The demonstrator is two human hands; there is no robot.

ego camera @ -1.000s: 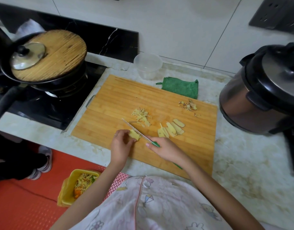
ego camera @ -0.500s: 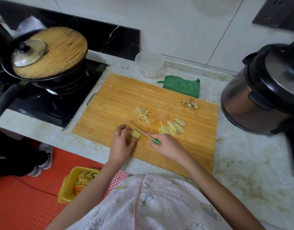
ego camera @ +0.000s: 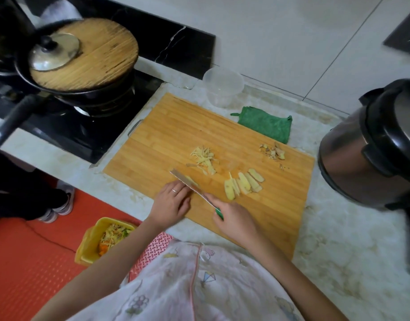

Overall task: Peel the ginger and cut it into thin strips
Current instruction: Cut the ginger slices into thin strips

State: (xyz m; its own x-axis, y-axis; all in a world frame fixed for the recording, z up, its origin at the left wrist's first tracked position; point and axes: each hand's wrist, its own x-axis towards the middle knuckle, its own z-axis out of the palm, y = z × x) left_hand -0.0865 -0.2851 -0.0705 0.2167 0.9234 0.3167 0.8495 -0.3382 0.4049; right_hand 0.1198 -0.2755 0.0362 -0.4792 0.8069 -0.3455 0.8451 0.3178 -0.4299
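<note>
Right hand (ego camera: 236, 223) grips the green handle of a knife (ego camera: 194, 189). Blade slants away toward the far left, edge down on the cutting board (ego camera: 167, 140).

Left hand (ego camera: 174, 202) sits close against the near side of the blade, fingers curled down on a ginger piece (ego camera: 191, 180). Only a yellow sliver of it shows past the blade; the rest is hidden under the fingers.

Just right of the knife, beyond the right hand: a row of ginger slices (ego camera: 244, 184), overlapping and flat on the board. Beyond the left hand, past the blade tip: a small heap of ginger strips (ego camera: 205, 159). Peel scraps (ego camera: 272, 151) lie farther off, well beyond the right hand.

Off the board's far edge are a green cloth (ego camera: 266, 126) and a clear plastic tub (ego camera: 222, 86). A rice cooker (ego camera: 371, 149) stands far right of the right hand, and a lidded pan (ego camera: 83, 59) far left beyond the left hand. A yellow bin (ego camera: 92, 244) is on the floor, near side of the left forearm.
</note>
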